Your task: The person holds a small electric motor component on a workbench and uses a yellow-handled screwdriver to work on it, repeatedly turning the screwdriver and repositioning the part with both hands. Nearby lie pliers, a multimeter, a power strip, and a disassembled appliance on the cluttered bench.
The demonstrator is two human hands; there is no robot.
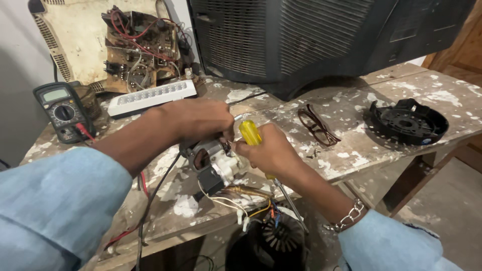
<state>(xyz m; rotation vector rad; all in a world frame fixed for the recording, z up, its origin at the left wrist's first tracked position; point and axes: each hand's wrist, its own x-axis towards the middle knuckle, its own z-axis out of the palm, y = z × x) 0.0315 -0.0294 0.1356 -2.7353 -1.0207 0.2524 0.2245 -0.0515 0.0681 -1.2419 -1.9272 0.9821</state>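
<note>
- 2 hands partly hide a small motor (pixel 213 163) at the near edge of the paint-splashed wooden bench (pixel 351 150); its far side cannot be made out
- metal core, white plastic, thin wires trailing down
- left hand (pixel 198 120) curled over the motor top; right hand (pixel 268 150) clamped on a yellow-handled screwdriver (pixel 251 134), shaft pointing down

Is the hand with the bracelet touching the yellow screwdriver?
Touching. The head view shows the right hand wrapped around the yellow screwdriver handle, its metal shaft sticking out below the hand.
</note>
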